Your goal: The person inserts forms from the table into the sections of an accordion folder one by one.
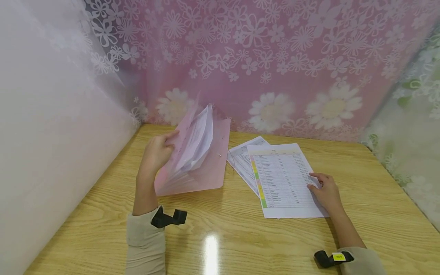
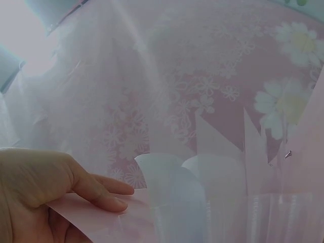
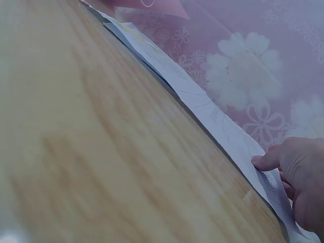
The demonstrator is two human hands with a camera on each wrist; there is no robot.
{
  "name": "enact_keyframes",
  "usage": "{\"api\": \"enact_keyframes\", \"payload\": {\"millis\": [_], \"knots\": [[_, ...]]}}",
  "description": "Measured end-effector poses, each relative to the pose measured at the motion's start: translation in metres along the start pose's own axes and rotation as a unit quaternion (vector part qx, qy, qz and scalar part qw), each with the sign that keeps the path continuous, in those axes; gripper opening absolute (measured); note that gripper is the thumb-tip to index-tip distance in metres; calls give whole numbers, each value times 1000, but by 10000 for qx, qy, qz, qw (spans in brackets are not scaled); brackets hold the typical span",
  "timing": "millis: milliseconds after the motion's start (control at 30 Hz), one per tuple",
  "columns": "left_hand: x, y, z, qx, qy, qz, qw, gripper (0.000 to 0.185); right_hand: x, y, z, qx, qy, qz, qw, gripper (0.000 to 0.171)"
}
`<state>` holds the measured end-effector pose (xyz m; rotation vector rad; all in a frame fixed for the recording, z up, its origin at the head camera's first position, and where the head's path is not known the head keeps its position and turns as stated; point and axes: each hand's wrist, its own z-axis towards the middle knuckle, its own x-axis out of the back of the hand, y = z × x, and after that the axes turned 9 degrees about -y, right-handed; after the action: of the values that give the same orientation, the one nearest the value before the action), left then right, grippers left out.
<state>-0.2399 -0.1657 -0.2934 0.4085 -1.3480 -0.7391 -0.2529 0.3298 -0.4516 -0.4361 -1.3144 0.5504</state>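
Note:
A pink expanding file folder point(image 1: 203, 160) stands propped open on the wooden table point(image 1: 220, 236), with white sheets point(image 1: 197, 139) showing in its pockets. My left hand point(image 1: 156, 152) grips the folder's front flap point(image 2: 91, 212) and holds it open; its thumb lies on the flap. To the right, a printed sheet point(image 1: 283, 179) with a coloured left margin lies flat on another printed sheet point(image 1: 242, 158). My right hand point(image 1: 324, 189) pinches the top sheet's right edge point(image 3: 263, 177).
A pink flowered curtain point(image 1: 268, 65) hangs behind the table. A white translucent sheet point(image 1: 44, 133) closes the left side and a green flowered one point(image 1: 412, 126) the right. Bare table wood lies in front of the folder and papers.

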Motion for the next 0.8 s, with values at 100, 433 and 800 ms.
{"api": "enact_keyframes", "payload": {"millis": [100, 433, 800], "knots": [[0, 0, 0, 7, -2, 13, 10000, 49, 0, 1, 0, -55, 10, 5, 10000, 40], [0, 1, 0, 15, -8, 108, 9999, 49, -2, 7, 0, -179, 200, -45, 9996, 31], [1, 2, 0, 63, -32, 91, 9999, 48, 3, 5, -2, -334, 106, 133, 9993, 27]]}}
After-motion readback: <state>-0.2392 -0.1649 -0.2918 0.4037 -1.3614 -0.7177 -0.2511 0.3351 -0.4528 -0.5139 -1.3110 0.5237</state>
